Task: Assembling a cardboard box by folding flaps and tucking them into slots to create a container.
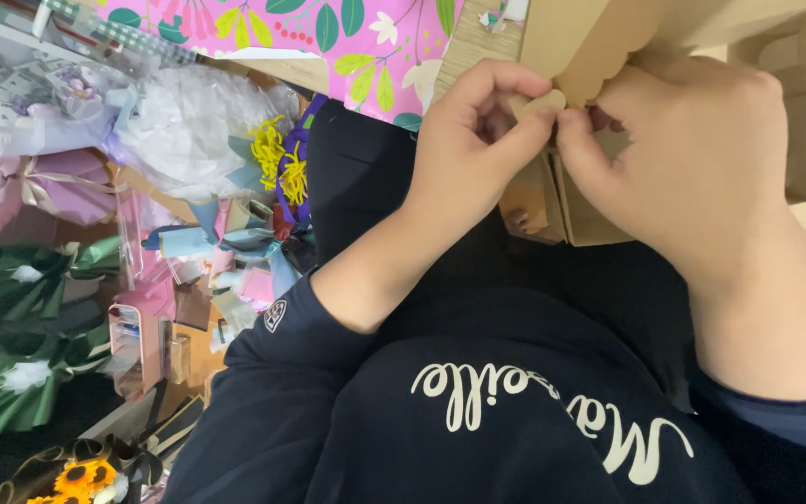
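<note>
Person is wearing a dark navy sweatshirt (515, 411) with cream cursive lettering across the chest. A small round white-edged patch (275, 315) is sitting on the left sleeve (263, 392), pushed up the forearm. A blue-grey inner layer is showing at the right sleeve (785, 420). Both hands bare.

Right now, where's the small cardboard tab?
Head view, upper centre-right: the cardboard tab is pinched between left hand and right hand, under the cardboard box.
</note>
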